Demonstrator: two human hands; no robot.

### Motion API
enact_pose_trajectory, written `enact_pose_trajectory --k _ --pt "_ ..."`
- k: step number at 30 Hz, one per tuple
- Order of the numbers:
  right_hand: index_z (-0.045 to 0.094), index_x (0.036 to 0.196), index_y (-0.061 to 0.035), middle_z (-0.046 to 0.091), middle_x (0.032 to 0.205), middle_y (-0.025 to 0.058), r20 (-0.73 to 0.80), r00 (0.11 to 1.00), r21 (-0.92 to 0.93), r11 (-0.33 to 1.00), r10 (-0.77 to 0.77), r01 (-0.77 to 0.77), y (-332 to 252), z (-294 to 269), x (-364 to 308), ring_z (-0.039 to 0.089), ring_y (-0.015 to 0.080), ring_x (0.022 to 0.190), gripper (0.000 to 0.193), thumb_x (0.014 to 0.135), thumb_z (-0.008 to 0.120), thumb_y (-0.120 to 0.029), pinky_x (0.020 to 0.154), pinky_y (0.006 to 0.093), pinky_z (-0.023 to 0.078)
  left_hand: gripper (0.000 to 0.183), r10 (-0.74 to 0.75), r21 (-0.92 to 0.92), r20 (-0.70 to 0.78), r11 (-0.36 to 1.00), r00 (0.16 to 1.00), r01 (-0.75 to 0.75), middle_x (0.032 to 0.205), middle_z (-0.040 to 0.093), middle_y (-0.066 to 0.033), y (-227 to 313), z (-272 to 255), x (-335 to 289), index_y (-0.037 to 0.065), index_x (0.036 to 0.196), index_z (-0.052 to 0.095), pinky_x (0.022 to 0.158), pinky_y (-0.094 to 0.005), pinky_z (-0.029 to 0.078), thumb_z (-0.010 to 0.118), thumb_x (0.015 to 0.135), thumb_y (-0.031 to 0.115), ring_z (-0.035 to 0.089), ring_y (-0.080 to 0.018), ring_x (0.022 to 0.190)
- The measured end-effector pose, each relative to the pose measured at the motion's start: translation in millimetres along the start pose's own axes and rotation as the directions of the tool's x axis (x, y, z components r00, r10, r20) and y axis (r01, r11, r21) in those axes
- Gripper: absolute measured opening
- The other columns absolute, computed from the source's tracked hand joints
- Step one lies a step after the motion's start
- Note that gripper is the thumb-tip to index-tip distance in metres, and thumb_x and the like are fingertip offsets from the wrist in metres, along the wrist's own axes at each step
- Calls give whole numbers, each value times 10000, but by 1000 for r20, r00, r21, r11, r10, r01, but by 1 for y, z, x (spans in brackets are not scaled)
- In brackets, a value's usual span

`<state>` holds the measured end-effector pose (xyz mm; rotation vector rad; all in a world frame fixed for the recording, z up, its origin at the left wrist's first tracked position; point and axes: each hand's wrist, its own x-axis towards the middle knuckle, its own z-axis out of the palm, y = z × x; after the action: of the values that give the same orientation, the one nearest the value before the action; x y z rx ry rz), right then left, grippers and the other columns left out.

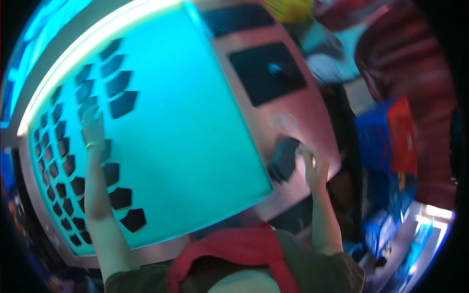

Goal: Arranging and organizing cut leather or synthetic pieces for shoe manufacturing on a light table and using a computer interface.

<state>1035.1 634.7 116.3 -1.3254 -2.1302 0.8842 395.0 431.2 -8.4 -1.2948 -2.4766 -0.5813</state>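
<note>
A broad panel glows cyan in front of me, with several rows of flat, dark five-sided pieces laid over its left part. My left hand reaches over these rows, its fingers stretched out onto one dark piece and partly blurred. A yellowish band circles that wrist. On the pinkish border right of the panel sits a stack of similar dark pieces. My right hand has its fingers curled at the stack's right edge; blur hides how many pieces they grip.
A dark pad with a mouse on it lies on the right border, below a dark keyboard. Blue and red crates stand to the right, beside dark red sheeting. A bright light strip curves along the far left edge.
</note>
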Motion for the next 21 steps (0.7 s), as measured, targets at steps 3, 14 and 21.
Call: enact_pose_trajectory --k 3,14,21 --pt "649 1116 -18 703 939 105 -234 950 11 978 206 -210 66 -31 10 650 179 828 303 932 632 -257 745 309 504 213 -33 -446 351 873 936 198 1092 655 -155 91 8 -67 27 1115 630 893 -374 494 572 913 67 635 -284 1018" --pt "551 1240 3 678 1098 172 57 903 -231 886 425 -402 54 36 -29 667 294 1001 676 768 764 -432 879 391 500 338 237 -651 758 316 608 690 1107 649 -173 490 0 -194 3 1137 612 834 -376 510 683 845 158 642 -303 975" --pt "565 1236 35 676 1122 157 246 834 400 732 493 -551 78 34 -45 658 216 998 536 816 744 -246 863 324 506 356 202 -681 685 520 700 516 1036 646 -223 506 7 -207 3 1070 615 898 -446 470 714 748 118 583 -396 1041"
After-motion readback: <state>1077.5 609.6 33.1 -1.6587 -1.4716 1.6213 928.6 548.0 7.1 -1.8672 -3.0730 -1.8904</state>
